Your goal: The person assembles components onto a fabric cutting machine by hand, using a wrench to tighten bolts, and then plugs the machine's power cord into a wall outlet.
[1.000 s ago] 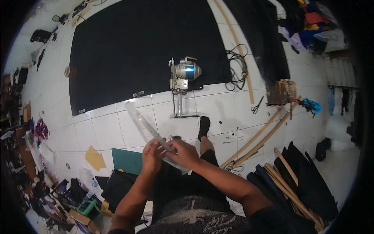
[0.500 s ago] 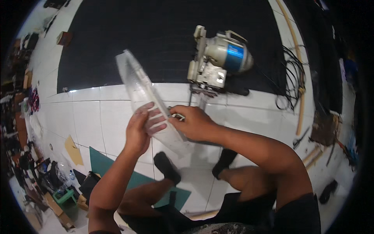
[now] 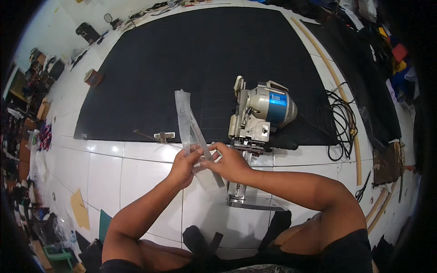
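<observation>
A long, clear plastic sleeve is held up in front of me, tilted, its far end over the dark cloth. My left hand grips its left side, with fingers showing through the film. At its right edge my right hand pinches the plastic between thumb and curled fingers. A paler, stiff-looking strip runs along this edge; whether it is a separate piece inside I cannot tell. Just right of the hands stands a cloth cutting machine with a blue-banded motor and a flat metal base.
Dark cloth covers the floor ahead. A small metal piece lies at its near edge. Black cable coils beside a long wooden pole on the right. A brown tape roll sits far left, and scissors lie right.
My view has tilted up toward the cloth. The plastic sleeve stands more upright, and my left hand has gone from spread fingers behind it to gripping it.
</observation>
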`<state>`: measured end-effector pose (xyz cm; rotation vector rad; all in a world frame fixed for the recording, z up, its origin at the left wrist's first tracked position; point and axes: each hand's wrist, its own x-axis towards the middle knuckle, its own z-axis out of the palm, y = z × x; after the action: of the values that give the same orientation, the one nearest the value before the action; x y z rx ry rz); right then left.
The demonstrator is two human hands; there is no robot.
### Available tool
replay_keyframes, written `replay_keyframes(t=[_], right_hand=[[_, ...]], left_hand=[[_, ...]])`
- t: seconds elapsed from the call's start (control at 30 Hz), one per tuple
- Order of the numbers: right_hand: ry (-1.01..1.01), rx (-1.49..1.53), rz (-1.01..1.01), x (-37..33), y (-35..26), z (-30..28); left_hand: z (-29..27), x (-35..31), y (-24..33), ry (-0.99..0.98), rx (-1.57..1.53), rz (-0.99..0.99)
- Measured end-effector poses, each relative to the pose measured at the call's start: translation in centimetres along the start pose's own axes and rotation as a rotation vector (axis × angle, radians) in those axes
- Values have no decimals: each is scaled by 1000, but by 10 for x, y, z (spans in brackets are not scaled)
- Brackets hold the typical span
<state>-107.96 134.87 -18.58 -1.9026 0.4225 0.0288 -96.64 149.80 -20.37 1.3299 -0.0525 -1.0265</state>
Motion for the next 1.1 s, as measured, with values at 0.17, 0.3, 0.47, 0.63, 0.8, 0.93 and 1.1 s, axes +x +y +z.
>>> replay_keyframes(t=[0.17,0.3,0.47,0.63,0.8,0.93,1.1], right_hand=[[33,-42,16,-4,9,-10],[57,-31,-9,4,42,-1],[12,171,151,1,29,4],[89,66,65,1,36,14],[128,-129,37,-5,21,17],[55,-21,104,-1,30,10],[68,-28,-40,-3,49,4]], left_hand=[[14,4,0,-76,-12,5],[7,10,-7,-101,22,-44],[-14,22,-11,-187,-39,-48],[-20,27,-15,-189,-29,-52],[-16,21,-13,-224,0,5],[-18,27,-18,-244,13,-28],[-20,35,-31,-147,218,-52]])
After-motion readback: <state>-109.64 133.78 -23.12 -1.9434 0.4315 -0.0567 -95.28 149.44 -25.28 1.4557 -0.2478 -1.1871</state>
